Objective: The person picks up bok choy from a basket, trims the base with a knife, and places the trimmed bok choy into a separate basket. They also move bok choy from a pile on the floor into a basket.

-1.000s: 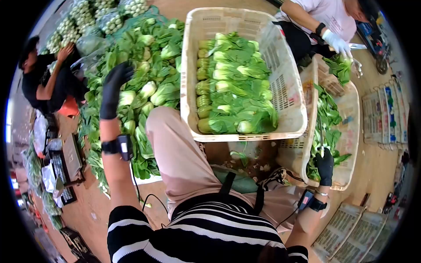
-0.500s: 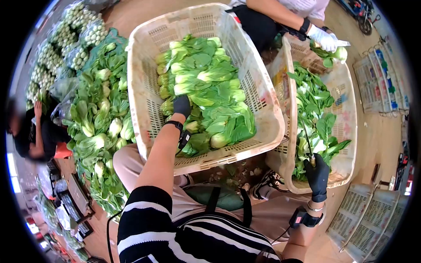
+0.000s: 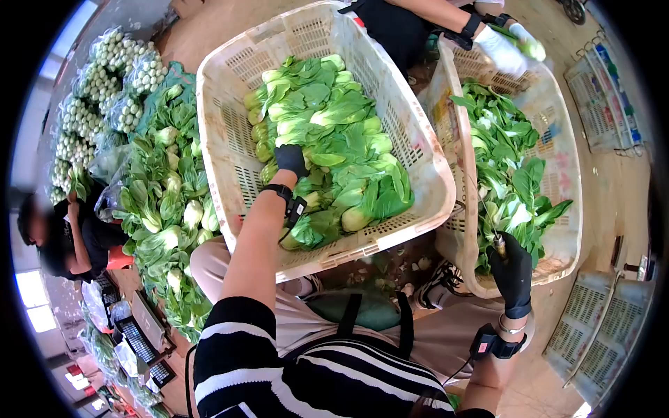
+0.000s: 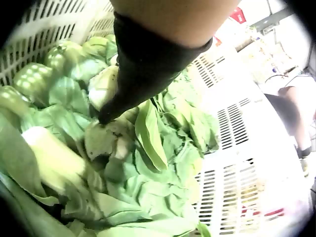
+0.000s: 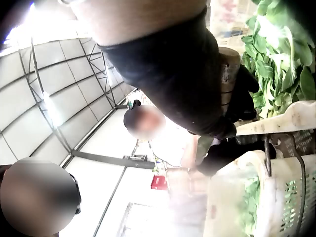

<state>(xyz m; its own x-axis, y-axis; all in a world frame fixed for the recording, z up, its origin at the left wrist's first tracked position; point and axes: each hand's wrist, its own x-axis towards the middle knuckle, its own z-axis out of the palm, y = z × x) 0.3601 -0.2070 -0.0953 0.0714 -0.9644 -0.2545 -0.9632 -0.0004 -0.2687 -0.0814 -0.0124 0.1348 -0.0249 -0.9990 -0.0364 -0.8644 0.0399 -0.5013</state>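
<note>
In the head view my left hand [image 3: 291, 160], in a black glove, reaches into the big white crate [image 3: 240, 219] of bok choy [image 3: 345, 115]. Its fingertips are down among the heads at the crate's near left side. The left wrist view has the thumb side of the hand [image 4: 145, 69] right at a pale bok choy base [image 4: 101, 140]; the other fingers are hidden, so I cannot tell whether they grip one. My right hand [image 3: 511, 275], also black-gloved, grips a knife by its wooden handle [image 5: 229, 71]. Its thin blade points forward over the leafy greens [image 3: 512, 174].
A second crate [image 3: 571, 230] holds those greens at the right. Behind it, a person's white-gloved hands [image 3: 503, 52] hold a bok choy. More bok choy [image 3: 171, 209] are heaped at the left, where another person [image 3: 80, 237] sits. Bagged round vegetables [image 3: 108, 90] lie beyond.
My left hand has moved right from above the heap into the big crate, staying there since half a second ago. My right hand keeps the knife over the greens. The view has shifted.
</note>
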